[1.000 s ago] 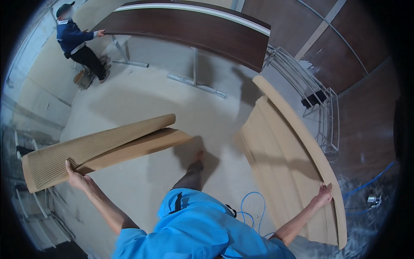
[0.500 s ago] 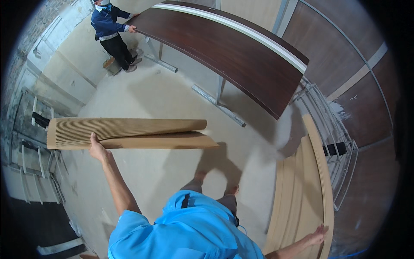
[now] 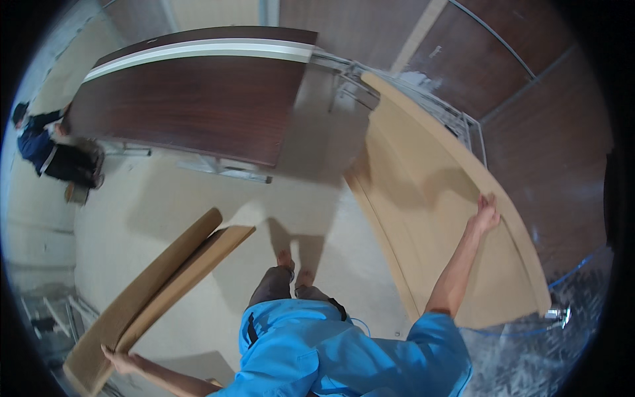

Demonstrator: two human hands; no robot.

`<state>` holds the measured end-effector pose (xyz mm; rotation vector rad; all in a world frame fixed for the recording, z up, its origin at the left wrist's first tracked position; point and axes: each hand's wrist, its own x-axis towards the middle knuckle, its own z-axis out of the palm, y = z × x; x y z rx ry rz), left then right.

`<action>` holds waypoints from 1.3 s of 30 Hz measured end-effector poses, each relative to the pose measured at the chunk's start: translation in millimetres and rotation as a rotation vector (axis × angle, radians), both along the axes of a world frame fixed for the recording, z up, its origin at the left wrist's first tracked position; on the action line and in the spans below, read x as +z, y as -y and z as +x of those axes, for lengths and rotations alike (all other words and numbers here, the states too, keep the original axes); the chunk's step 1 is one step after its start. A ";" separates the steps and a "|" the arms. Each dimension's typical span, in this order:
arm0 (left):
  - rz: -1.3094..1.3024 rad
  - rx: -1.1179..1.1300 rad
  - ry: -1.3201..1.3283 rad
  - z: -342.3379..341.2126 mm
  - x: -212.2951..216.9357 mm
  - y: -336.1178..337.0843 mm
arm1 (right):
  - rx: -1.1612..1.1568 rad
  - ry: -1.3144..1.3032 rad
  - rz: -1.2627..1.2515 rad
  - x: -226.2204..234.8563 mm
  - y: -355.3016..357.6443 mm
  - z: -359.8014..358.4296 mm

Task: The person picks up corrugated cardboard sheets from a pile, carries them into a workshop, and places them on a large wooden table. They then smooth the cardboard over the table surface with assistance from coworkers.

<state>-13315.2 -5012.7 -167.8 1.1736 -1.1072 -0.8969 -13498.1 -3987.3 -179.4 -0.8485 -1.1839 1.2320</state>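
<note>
My left hand [image 3: 118, 359] is closed on the near end of a long piece of brown corrugated cardboard [image 3: 159, 284], folded over lengthwise, which slants over the floor at the lower left. Out to the right, my right hand [image 3: 487, 213] has its fingers closed on the raised long edge of a large sheet of brown cardboard [image 3: 423, 192]. That sheet is creased and curved, and its broad face spreads toward me. Part of my right thumb and fingertips is hidden by the grip.
A dark brown wood panel [image 3: 198, 99] with a white strip [image 3: 198, 51] rests on metal stands [image 3: 225, 173] ahead. Beside its left end is a co-worker [image 3: 53, 149] in dark clothes, near a bucket [image 3: 76, 194]. Metal racks [image 3: 476, 139] and a blue hose [image 3: 572, 270] are at the right.
The view has swung right. The folded cardboard in my left hand has tilted from level to slanting. My right hand has raised the large sheet's edge, and more of its face shows.
</note>
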 end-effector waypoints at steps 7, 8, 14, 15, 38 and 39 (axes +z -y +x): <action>-0.207 -0.254 0.078 -86.0 13.9 -95.7 | -0.029 0.065 -0.082 68.7 -118.7 -36.4; -0.175 -0.226 0.148 -97.6 14.1 -110.9 | 0.001 0.105 -0.079 67.2 -135.4 -31.4; -0.129 -0.394 0.276 -146.0 59.0 -271.7 | 0.289 0.107 -0.264 -17.6 -233.1 -4.3; -0.137 -0.456 0.282 -150.9 69.6 -308.0 | 0.296 0.172 -0.259 -38.0 -242.5 -4.0; -0.876 -1.287 0.064 -232.9 122.7 -752.8 | 0.108 0.165 -1.187 -348.3 -296.2 307.3; -1.009 -1.313 0.003 -241.3 125.5 -764.7 | 0.199 0.294 -1.156 -348.3 -285.3 318.6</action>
